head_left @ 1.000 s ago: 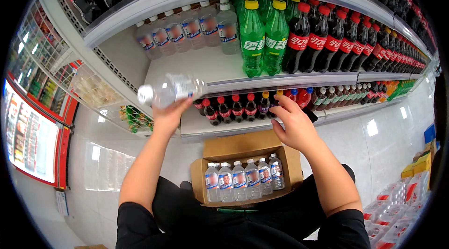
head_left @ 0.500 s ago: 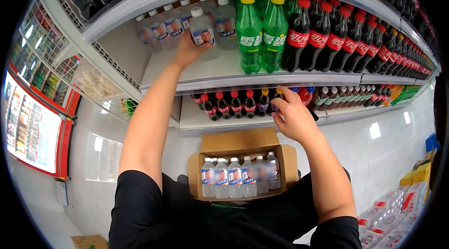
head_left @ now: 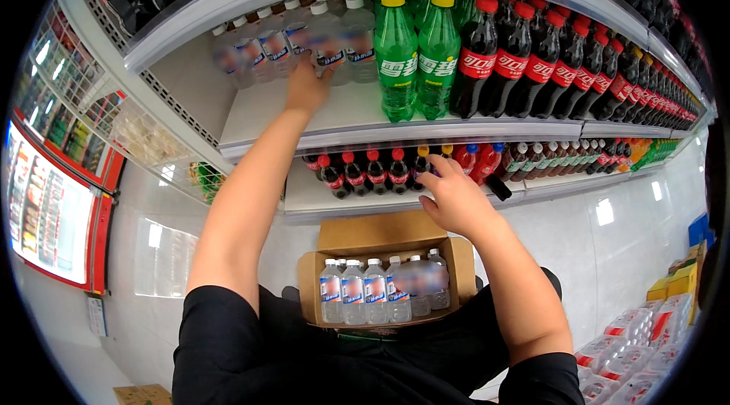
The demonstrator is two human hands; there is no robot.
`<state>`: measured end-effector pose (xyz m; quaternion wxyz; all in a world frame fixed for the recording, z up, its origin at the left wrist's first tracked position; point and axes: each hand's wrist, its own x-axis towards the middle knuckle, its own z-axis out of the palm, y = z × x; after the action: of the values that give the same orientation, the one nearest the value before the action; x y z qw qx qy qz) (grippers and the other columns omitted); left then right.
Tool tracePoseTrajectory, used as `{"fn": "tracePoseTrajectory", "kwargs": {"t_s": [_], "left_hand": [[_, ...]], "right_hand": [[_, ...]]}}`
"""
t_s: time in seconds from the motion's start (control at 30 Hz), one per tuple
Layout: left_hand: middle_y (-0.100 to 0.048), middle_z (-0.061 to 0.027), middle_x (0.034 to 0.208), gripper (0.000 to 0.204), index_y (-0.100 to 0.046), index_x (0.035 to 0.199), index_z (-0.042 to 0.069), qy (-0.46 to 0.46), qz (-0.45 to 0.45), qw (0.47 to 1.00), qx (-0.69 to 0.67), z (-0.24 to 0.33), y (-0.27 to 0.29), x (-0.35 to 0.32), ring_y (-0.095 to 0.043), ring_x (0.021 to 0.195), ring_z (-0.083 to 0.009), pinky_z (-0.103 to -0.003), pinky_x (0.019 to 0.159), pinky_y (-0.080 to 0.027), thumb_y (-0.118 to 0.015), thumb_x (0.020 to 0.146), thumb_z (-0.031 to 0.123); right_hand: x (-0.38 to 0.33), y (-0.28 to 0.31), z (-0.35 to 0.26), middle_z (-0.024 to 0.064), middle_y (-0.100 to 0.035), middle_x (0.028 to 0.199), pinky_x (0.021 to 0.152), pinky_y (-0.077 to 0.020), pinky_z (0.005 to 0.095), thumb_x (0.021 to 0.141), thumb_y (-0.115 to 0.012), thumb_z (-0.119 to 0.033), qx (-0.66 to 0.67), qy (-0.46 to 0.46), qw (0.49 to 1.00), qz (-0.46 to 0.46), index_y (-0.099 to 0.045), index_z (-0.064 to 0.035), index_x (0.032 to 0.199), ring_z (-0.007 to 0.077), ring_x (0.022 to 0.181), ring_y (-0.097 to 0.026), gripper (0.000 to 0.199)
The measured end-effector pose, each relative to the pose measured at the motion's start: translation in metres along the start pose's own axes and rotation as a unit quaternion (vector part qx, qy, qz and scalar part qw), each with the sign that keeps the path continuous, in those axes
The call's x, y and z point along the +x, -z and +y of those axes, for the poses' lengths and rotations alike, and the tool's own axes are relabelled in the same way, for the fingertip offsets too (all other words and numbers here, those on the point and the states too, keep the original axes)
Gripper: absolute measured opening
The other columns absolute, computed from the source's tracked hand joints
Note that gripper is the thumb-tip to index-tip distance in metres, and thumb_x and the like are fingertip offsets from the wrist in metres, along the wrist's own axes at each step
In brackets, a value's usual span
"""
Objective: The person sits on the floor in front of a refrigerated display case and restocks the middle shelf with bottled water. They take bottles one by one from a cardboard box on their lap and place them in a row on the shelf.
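My left hand [head_left: 308,87] reaches onto the upper shelf, its fingers around the lower part of a clear water bottle [head_left: 328,27] with a white cap. That bottle stands upright in line with several like it [head_left: 270,38], left of the green soda bottles [head_left: 396,63]. My right hand [head_left: 458,193] hovers in front of the lower shelf, fingers loosely bent and apart, with nothing in them. Behind its fingertips are small dark bottles with yellow caps. Between my legs sits an open cardboard box [head_left: 380,234] holding several clear water bottles [head_left: 374,291].
Cola bottles [head_left: 511,63] with red caps fill the upper shelf to the right. Smaller cola bottles [head_left: 353,174] line the lower shelf. A red-framed drinks cooler [head_left: 101,241] stands at the left, beside a wire rack [head_left: 95,93]. Wrapped bottle packs [head_left: 627,348] lie at the lower right.
My left hand has moved the water bottle back among the others on the upper shelf. My right hand has shifted slightly left and down.
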<state>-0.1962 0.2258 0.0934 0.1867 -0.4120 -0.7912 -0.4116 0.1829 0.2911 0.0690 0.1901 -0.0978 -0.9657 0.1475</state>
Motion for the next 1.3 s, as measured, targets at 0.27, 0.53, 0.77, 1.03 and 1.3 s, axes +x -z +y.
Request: {"fn": "tracePoseTrajectory", "kwargs": {"t_s": [0.27,0.53,0.77,1.03,1.3], "left_hand": [[-0.064,-0.0224,0.113,0.032,-0.063,0.118,-0.001,-0.179,-0.220,0.954,-0.095,0.078,0.119,-0.209,-0.063,0.112,-0.0402,-0.047,0.099,-0.052,-0.068,0.088,0.009],[-0.072,-0.0113,0.102,0.027,-0.067,0.108,0.008,-0.177,-0.582,0.793,0.012,0.026,0.123,-0.300,-0.071,0.100,-0.0308,-0.047,0.083,-0.057,-0.068,0.091,0.029],[-0.070,-0.0109,0.104,0.029,-0.064,0.113,0.010,-0.199,-0.615,0.761,0.054,0.016,0.120,-0.303,-0.070,0.103,-0.0320,-0.046,0.085,-0.057,-0.068,0.093,0.032],[-0.069,-0.0132,0.108,0.030,-0.063,0.111,0.008,-0.171,-0.634,0.754,0.018,0.019,0.115,-0.298,-0.069,0.105,-0.0342,-0.047,0.087,-0.056,-0.071,0.089,0.028],[-0.070,-0.0154,0.107,0.031,-0.066,0.110,0.007,-0.208,-0.598,0.774,0.024,0.026,0.123,-0.298,-0.069,0.106,-0.0357,-0.048,0.088,-0.056,-0.072,0.088,0.027]], "right_hand": [[-0.023,-0.027,-0.014,0.0190,-0.063,0.125,0.092,-0.0563,0.0499,0.088,-0.069,-0.025,-0.062,-0.074,0.968,-0.231,-0.069,-0.0065,0.113,0.0393,0.116,-0.062,0.031],[-0.064,-0.136,-0.044,0.0239,-0.060,0.136,0.104,-0.0495,0.0509,0.092,-0.067,-0.031,0.057,-0.094,0.814,-0.570,-0.054,-0.0104,0.142,0.0420,0.128,-0.058,0.057],[-0.081,-0.214,-0.085,0.0253,-0.027,0.163,0.117,-0.0392,0.0503,0.095,-0.063,-0.047,0.030,-0.173,0.791,-0.586,-0.023,-0.0154,0.161,0.0474,0.143,-0.041,0.083],[-0.100,-0.245,-0.066,0.0236,-0.055,0.140,0.109,-0.0437,0.0538,0.085,-0.074,-0.049,0.017,-0.155,0.881,-0.447,-0.059,-0.0022,0.133,0.0392,0.125,-0.058,0.069],[-0.122,-0.266,-0.048,0.0218,-0.055,0.147,0.117,-0.0366,0.0537,0.084,-0.065,-0.070,0.008,-0.196,0.826,-0.529,-0.037,-0.0251,0.156,0.0497,0.140,-0.042,0.090]]}}
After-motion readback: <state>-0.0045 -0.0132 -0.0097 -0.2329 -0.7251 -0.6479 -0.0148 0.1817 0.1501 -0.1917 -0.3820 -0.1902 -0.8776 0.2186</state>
